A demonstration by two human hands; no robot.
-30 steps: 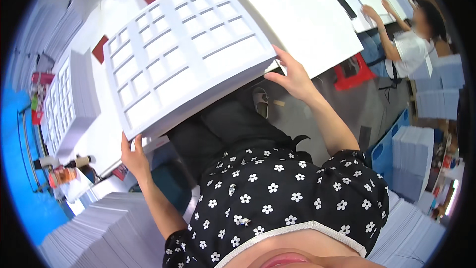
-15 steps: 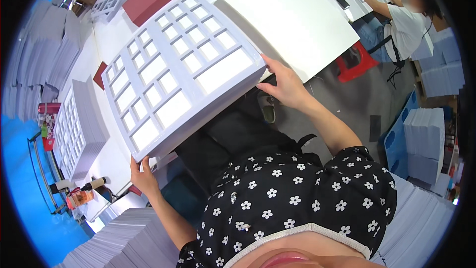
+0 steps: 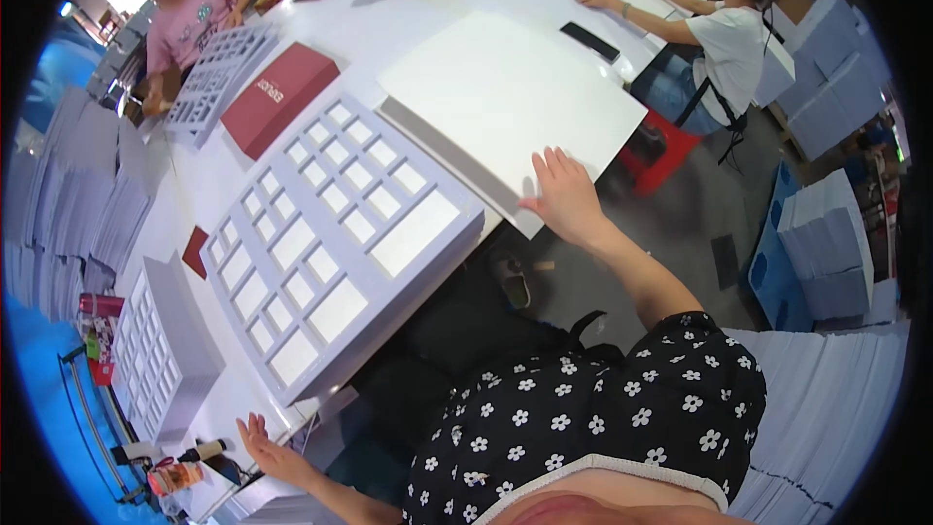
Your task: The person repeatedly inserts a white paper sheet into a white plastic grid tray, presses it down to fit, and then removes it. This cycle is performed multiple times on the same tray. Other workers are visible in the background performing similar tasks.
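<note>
A pale grey grid panel [image 3: 355,306] with several rectangular openings, white showing through them, lies on the table in front of me. My left hand [image 3: 277,455] is off it, fingers spread, holding nothing near the panel's lower left corner and the table edge. My right hand [image 3: 566,196] lies flat, fingers stretched, at the near right edge of a stack of large white sheets [image 3: 510,97]. The panel and the sheets lie side by side. Behind the panel sits a dark red box [image 3: 280,102].
A pile of similar grid panels [image 3: 146,360] stands on the left of the white table [image 3: 185,219]. Two people sit across it, one beside another grid panel [image 3: 219,78]. A black phone [image 3: 589,41] lies near the sheets. A red stool [image 3: 661,151] and paper stacks [image 3: 826,243] stand at right.
Both hands have let go of the grid panel, which now rests lower on the table. The right hand has moved onto the white sheets; the left has moved down and away. The view has tilted up.
</note>
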